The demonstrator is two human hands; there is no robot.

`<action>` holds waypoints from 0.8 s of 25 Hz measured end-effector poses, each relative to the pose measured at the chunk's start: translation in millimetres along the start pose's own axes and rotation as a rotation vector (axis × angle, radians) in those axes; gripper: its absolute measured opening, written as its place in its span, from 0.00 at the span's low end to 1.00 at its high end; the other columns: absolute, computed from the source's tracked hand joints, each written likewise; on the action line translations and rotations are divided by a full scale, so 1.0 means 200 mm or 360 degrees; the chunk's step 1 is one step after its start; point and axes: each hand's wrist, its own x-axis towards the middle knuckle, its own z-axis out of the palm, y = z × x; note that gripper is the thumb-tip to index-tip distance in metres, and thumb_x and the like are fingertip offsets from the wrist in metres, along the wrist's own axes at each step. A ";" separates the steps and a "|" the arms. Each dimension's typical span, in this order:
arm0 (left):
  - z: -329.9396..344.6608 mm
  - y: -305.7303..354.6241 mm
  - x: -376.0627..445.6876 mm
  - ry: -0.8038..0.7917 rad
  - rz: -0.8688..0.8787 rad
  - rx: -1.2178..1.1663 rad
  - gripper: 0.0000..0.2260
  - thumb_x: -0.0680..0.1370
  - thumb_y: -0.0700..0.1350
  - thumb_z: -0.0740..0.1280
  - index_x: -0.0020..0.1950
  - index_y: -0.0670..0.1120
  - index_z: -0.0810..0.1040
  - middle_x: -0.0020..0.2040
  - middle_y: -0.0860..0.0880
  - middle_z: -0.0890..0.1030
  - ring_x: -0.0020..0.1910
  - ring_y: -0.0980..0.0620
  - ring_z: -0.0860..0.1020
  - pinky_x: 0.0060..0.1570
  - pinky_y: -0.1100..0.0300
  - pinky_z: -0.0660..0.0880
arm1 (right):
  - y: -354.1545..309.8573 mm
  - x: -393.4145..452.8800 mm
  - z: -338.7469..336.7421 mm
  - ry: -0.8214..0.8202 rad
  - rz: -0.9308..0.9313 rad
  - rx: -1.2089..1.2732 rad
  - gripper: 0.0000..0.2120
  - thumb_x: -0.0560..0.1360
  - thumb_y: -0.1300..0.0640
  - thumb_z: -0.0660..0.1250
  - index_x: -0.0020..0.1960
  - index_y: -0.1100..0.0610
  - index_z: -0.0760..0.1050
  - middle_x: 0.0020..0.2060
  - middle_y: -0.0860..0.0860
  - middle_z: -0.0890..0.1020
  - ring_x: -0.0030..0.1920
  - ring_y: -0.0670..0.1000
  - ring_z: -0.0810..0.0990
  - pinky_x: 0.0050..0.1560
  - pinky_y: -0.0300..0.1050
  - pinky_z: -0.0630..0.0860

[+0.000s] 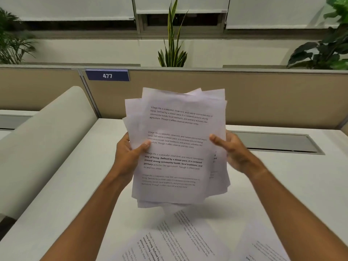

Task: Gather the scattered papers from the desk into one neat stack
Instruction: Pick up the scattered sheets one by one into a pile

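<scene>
A bundle of printed white papers (177, 147) is held upright above the white desk (75, 185), its sheets uneven and fanned at the top and right edges. My left hand (130, 153) grips the bundle's left edge, thumb on the front page. My right hand (233, 149) holds the right edge, thumb on the front. Below the bundle, loose printed sheets (175, 240) lie overlapping on the desk near the front edge. Another sheet (263, 243) lies at the lower right.
A beige partition (263, 95) with a blue "477" label (107, 75) closes the desk's far side. A grey cable tray lid (278, 142) is set into the desk at right. A curved divider (43, 140) borders the left. Plants (174, 44) stand behind the partition.
</scene>
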 end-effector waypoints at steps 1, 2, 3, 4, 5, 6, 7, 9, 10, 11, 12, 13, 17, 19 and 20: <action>0.01 -0.01 0.00 -0.0008 -0.0023 -0.0053 0.13 0.75 0.37 0.69 0.59 0.46 0.77 0.51 0.47 0.86 0.46 0.42 0.85 0.39 0.48 0.82 | 0.05 -0.01 0.04 0.0046 -0.0005 0.0069 0.26 0.66 0.55 0.80 0.61 0.59 0.79 0.57 0.57 0.84 0.57 0.60 0.83 0.50 0.49 0.82; 0.02 -0.02 0.00 -0.0007 -0.0047 -0.0101 0.13 0.76 0.36 0.68 0.59 0.45 0.77 0.51 0.46 0.86 0.47 0.41 0.85 0.39 0.48 0.82 | 0.08 -0.01 0.07 0.0126 -0.0020 0.0108 0.23 0.64 0.57 0.80 0.58 0.59 0.81 0.55 0.58 0.85 0.56 0.61 0.84 0.48 0.49 0.82; 0.03 -0.04 0.00 0.0002 -0.0068 -0.0134 0.12 0.76 0.36 0.67 0.59 0.45 0.77 0.52 0.46 0.86 0.48 0.41 0.85 0.39 0.48 0.83 | 0.11 -0.01 0.09 0.0193 -0.0036 0.0126 0.21 0.64 0.59 0.81 0.55 0.58 0.82 0.54 0.58 0.86 0.54 0.61 0.84 0.47 0.50 0.82; 0.03 -0.05 0.00 0.0010 -0.0081 -0.0146 0.12 0.77 0.36 0.66 0.59 0.45 0.77 0.52 0.46 0.86 0.48 0.41 0.85 0.40 0.49 0.83 | 0.13 -0.02 0.11 0.0230 -0.0043 0.0114 0.20 0.64 0.60 0.81 0.54 0.57 0.82 0.53 0.57 0.86 0.53 0.60 0.85 0.47 0.50 0.83; 0.04 -0.06 0.00 0.0009 -0.0082 -0.0134 0.12 0.78 0.36 0.65 0.59 0.46 0.77 0.52 0.46 0.86 0.49 0.42 0.85 0.41 0.50 0.83 | 0.15 -0.02 0.13 0.0238 -0.0038 0.0065 0.20 0.64 0.59 0.81 0.54 0.56 0.82 0.52 0.56 0.86 0.52 0.59 0.85 0.46 0.50 0.83; 0.04 -0.06 0.00 -0.0001 -0.0070 -0.0102 0.12 0.78 0.36 0.64 0.58 0.47 0.77 0.52 0.48 0.86 0.48 0.43 0.85 0.40 0.51 0.82 | 0.16 -0.02 0.14 0.0223 -0.0020 -0.0008 0.21 0.63 0.58 0.81 0.55 0.56 0.82 0.52 0.54 0.87 0.52 0.57 0.86 0.46 0.50 0.83; 0.04 -0.07 0.00 -0.0019 -0.0050 -0.0060 0.12 0.78 0.36 0.63 0.58 0.49 0.77 0.51 0.50 0.86 0.48 0.44 0.85 0.39 0.53 0.82 | 0.17 -0.03 0.14 0.0200 0.0009 -0.0087 0.22 0.63 0.57 0.82 0.56 0.55 0.81 0.52 0.53 0.87 0.51 0.56 0.86 0.46 0.51 0.83; 0.04 -0.07 0.01 -0.0073 -0.0012 0.0029 0.12 0.79 0.37 0.63 0.57 0.51 0.77 0.49 0.52 0.87 0.46 0.47 0.85 0.38 0.56 0.82 | 0.17 -0.03 0.14 0.0173 0.0041 -0.0199 0.22 0.63 0.58 0.82 0.56 0.56 0.81 0.52 0.52 0.87 0.51 0.55 0.86 0.47 0.52 0.84; 0.05 -0.06 0.01 -0.0112 0.0007 0.0068 0.12 0.78 0.37 0.64 0.57 0.51 0.77 0.48 0.53 0.87 0.46 0.48 0.85 0.37 0.57 0.81 | 0.16 -0.02 0.14 0.0186 0.0019 -0.0242 0.21 0.63 0.59 0.82 0.55 0.56 0.81 0.51 0.53 0.87 0.50 0.55 0.86 0.46 0.51 0.84; 0.06 -0.05 0.02 -0.0151 0.0032 0.0108 0.12 0.78 0.37 0.64 0.57 0.51 0.76 0.48 0.54 0.86 0.46 0.49 0.85 0.38 0.58 0.81 | 0.14 -0.01 0.13 0.0215 -0.0036 -0.0277 0.20 0.64 0.60 0.81 0.54 0.56 0.82 0.50 0.52 0.87 0.49 0.54 0.86 0.46 0.50 0.84; 0.07 -0.04 0.04 -0.0181 0.0067 0.0145 0.13 0.78 0.36 0.63 0.58 0.51 0.76 0.48 0.54 0.86 0.47 0.50 0.85 0.39 0.59 0.81 | 0.12 0.00 0.12 0.0248 -0.0113 -0.0293 0.19 0.64 0.62 0.81 0.53 0.56 0.83 0.50 0.52 0.87 0.49 0.54 0.87 0.46 0.50 0.84; 0.08 -0.03 0.06 -0.0192 0.0104 0.0176 0.14 0.78 0.34 0.62 0.58 0.51 0.76 0.49 0.55 0.85 0.48 0.53 0.84 0.41 0.61 0.80 | 0.09 0.02 0.11 0.0273 -0.0194 -0.0296 0.19 0.64 0.64 0.80 0.53 0.56 0.83 0.49 0.52 0.87 0.48 0.53 0.87 0.45 0.48 0.84; 0.15 0.02 0.14 -0.0176 0.0210 0.0206 0.14 0.75 0.38 0.63 0.57 0.53 0.75 0.50 0.57 0.83 0.48 0.59 0.82 0.41 0.67 0.78 | 0.01 0.08 0.06 0.0273 -0.0392 -0.0337 0.18 0.65 0.62 0.80 0.53 0.53 0.83 0.49 0.50 0.87 0.48 0.51 0.86 0.43 0.41 0.82; 0.16 -0.02 0.17 -0.0175 0.0218 0.0164 0.14 0.74 0.39 0.63 0.57 0.54 0.73 0.52 0.53 0.81 0.49 0.55 0.82 0.42 0.63 0.79 | 0.04 0.11 0.03 0.0312 -0.0393 -0.0292 0.18 0.65 0.59 0.80 0.53 0.53 0.83 0.49 0.50 0.87 0.48 0.52 0.86 0.44 0.42 0.82; 0.17 -0.06 0.17 -0.0166 0.0191 0.0158 0.13 0.75 0.39 0.63 0.56 0.53 0.72 0.52 0.51 0.81 0.50 0.52 0.82 0.43 0.61 0.79 | 0.08 0.11 0.02 0.0355 -0.0350 -0.0254 0.17 0.65 0.58 0.81 0.53 0.54 0.83 0.49 0.50 0.87 0.49 0.52 0.86 0.45 0.44 0.82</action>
